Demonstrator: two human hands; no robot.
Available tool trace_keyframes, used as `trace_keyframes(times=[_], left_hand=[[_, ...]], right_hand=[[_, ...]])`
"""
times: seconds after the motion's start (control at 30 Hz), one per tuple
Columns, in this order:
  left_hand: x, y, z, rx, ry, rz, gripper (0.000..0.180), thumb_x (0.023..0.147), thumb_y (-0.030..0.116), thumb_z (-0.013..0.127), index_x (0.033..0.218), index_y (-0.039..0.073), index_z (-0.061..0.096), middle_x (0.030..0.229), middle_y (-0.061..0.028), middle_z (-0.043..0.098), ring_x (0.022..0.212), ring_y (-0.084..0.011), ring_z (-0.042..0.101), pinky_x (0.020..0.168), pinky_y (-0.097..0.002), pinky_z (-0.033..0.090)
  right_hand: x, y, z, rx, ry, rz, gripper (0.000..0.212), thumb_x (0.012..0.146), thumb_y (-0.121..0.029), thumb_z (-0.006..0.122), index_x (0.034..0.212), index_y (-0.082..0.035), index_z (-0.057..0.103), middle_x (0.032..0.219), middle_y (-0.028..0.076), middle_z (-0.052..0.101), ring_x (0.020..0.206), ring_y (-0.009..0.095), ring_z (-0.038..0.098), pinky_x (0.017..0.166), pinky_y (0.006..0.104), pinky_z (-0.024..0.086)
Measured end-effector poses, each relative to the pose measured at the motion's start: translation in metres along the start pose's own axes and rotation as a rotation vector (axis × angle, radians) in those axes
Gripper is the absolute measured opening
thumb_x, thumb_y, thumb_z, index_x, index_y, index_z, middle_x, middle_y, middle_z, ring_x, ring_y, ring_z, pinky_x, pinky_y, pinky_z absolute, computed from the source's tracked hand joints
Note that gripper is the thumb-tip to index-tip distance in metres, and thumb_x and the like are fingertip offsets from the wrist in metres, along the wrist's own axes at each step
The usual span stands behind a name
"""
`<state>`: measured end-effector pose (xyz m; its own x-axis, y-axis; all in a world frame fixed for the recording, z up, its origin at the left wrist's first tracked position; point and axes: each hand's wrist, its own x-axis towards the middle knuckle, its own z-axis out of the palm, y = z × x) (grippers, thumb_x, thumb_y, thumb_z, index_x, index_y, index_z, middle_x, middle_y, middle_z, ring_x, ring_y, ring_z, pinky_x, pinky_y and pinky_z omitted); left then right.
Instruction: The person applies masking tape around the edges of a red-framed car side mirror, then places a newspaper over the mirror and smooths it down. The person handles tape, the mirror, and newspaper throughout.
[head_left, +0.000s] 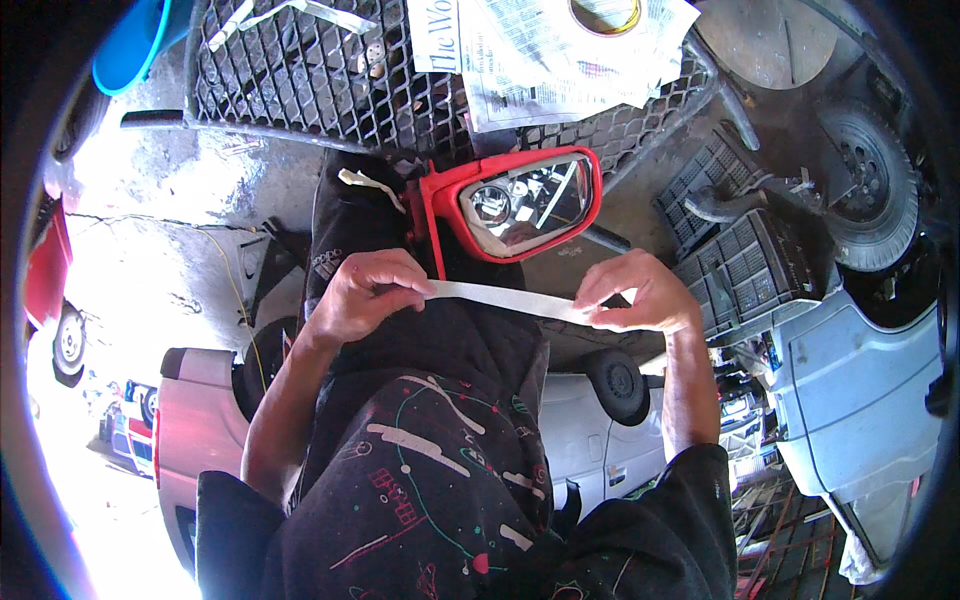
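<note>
A strip of pale masking tape is stretched between my two hands. My left hand pinches its left end, and my right hand pinches the right end between thumb and fingers. Just beyond the strip, a red car side mirror rests on my lap, its glass facing up. Pale tape lines part of the edge around the glass. Another short piece of tape clings to my trousers left of the mirror.
Ahead stands a metal mesh table with newspaper sheets, a tape roll and loose tape strips on it. A blue bucket is at the far left. Black crates and a wheel are at the right.
</note>
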<state>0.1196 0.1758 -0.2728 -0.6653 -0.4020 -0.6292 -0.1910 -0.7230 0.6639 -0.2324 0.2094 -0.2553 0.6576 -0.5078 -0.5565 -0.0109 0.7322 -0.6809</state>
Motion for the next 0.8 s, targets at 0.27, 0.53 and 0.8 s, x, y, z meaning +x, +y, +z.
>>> trace_keyframes(times=[0.27,0.53,0.8], left_hand=[[0.019,-0.008,0.014,0.543,0.328,0.126,0.026,0.078,-0.001,0.067,0.104,0.002,0.065,0.083,-0.0072,0.064,0.072,-0.0189,0.064,0.069,-0.0298,0.051],[0.066,-0.044,0.027,1.129,0.313,0.522,0.025,0.07,0.008,0.063,0.095,0.005,0.061,0.093,-0.006,0.059,0.092,-0.0228,0.058,0.082,-0.0378,0.044],[0.073,-0.062,0.014,1.253,0.29,0.636,0.02,0.067,0.013,0.063,0.086,0.005,0.061,0.085,-0.0036,0.051,0.084,-0.0206,0.053,0.073,-0.0363,0.043]], right_hand=[[0.013,0.029,-0.008,-0.417,0.405,-0.02,0.045,0.072,0.006,0.072,0.115,-0.006,0.063,0.079,0.006,0.067,0.073,0.016,0.064,0.069,0.0314,0.05],[0.058,0.091,-0.049,-1.116,0.793,-0.403,0.025,0.065,0.004,0.072,0.083,-0.009,0.063,0.083,0.004,0.062,0.077,0.026,0.059,0.067,0.0386,0.045],[0.064,0.116,-0.052,-1.426,0.787,-0.339,0.015,0.076,-0.012,0.071,0.087,-0.015,0.061,0.086,0.0,0.057,0.08,0.021,0.056,0.072,0.0374,0.04]])
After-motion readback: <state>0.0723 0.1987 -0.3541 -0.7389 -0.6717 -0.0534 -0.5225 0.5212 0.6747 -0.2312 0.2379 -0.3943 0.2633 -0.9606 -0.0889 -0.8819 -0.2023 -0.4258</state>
